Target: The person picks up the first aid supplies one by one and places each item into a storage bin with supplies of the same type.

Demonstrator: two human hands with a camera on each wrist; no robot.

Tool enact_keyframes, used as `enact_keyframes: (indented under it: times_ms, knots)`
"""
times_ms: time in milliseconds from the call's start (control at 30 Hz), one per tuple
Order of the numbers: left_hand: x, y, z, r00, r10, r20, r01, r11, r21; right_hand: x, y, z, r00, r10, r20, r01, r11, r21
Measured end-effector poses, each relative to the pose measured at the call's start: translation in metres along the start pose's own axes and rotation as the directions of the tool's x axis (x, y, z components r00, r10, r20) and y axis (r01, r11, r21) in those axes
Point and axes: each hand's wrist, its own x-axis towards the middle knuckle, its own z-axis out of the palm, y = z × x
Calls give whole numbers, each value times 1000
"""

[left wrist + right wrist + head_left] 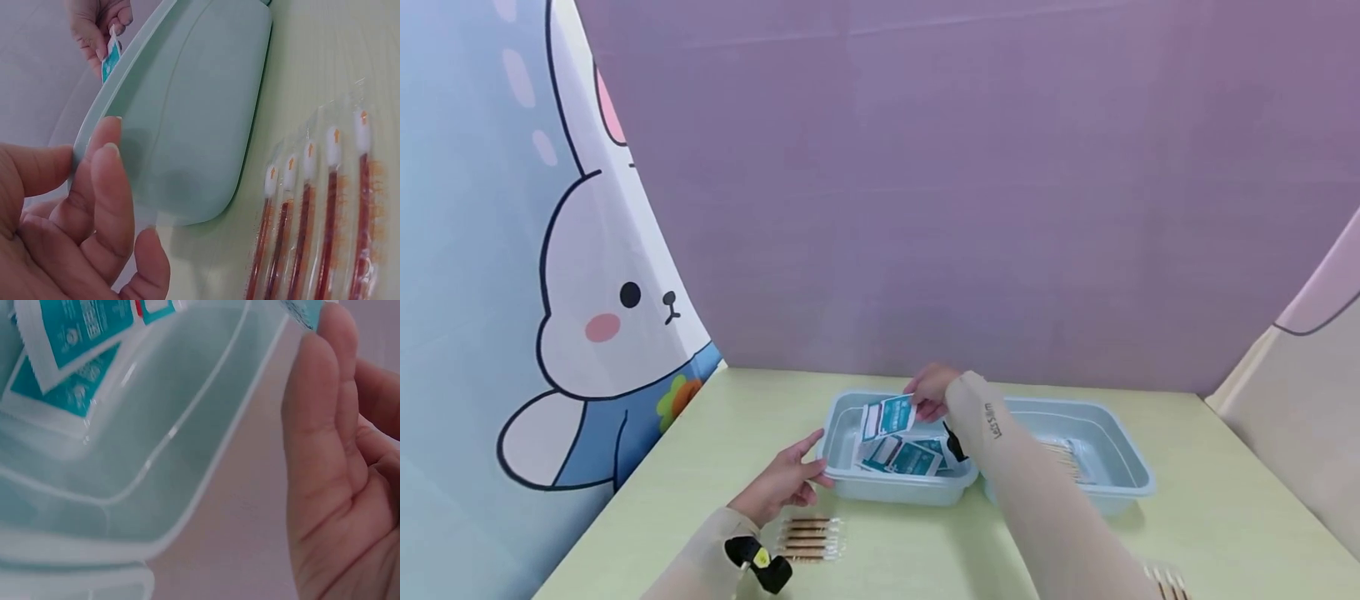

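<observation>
Teal-and-white packet point(887, 417) observed in the raised position, tilted, over the interior of the left basin point(898, 492), which serves as reference for all locations below. Right hand point(932, 390) reaches across to the far side of the left basin and pinches the packet by its right edge between thumb and fingers. Left hand point(781, 485) is at the left end of the left basin, thumb and bent fingers gripping the rim; the left wrist view confirms the rim between them. Loose packets point(904, 457) of like printing lie overlapping on the floor of the left basin, below the held one; their exact count cannot be determined. Five brown-stemmed swabs point(808, 540), white-tipped and sealed in clear film, lie on the pale yellow-green table point(917, 550) in front of the left basin's near left corner. Right basin point(1116, 493), of similar light blue colour, stands just beside the left basin on its right and contains pale-stemmed swabs point(1062, 458), partly covered by the right sleeve point(1022, 479), which bears dark lettering. Further swabs point(1167, 582) appear well to the right and in front of the left basin, cut off by the lower picture edge. Purple backdrop point(925, 208) hangs behind the left basin.
</observation>
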Motion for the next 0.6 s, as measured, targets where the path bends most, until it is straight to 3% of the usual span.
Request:
enact_keyframes:
  times_ms: [133, 267, 433, 600]
  knots:
    - [0, 0, 1, 1000, 9, 12, -9, 1000, 4, 5, 10, 10, 1000, 9, -22, -8, 999, 45]
    - [0, 0, 0, 1000, 12, 28, -12, 1000, 11, 11, 21, 15, 1000, -1, -17, 1, 1000, 23]
    - [-1, -1, -2, 1000, 6, 2, -6, 1000, 18, 6, 26, 4, 999, -48, 16, 49, 995, -91]
    - [-2, -5, -4, 1000, 8, 13, -8, 1000, 1, -10, 41, -16, 995, -93, 32, 98, 967, -235]
